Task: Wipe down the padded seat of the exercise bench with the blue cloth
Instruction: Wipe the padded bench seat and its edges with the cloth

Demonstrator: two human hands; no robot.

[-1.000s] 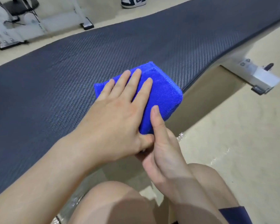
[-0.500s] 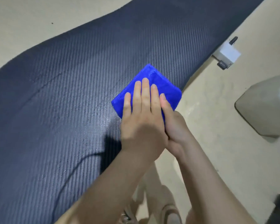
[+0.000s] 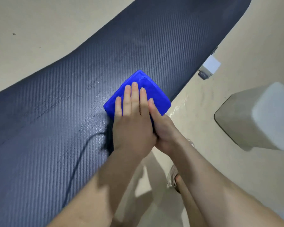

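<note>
Head view. Wiping in progress: the left hand (image 3: 133, 128) lies flat, fingers straight, pressing the folded blue cloth (image 3: 145, 86) onto the padded seat (image 3: 64, 115) at its near edge. The right hand (image 3: 165, 133) lays a forefinger on the cloth; its other fingers are hidden, so its grip cannot be told. The next stroke probably needs even pressure; open seat lies leftward and beyond.

Folded blue cloth (image 3: 157, 95) lies on dark padded seat (image 3: 56, 112) (near edge).
</note>
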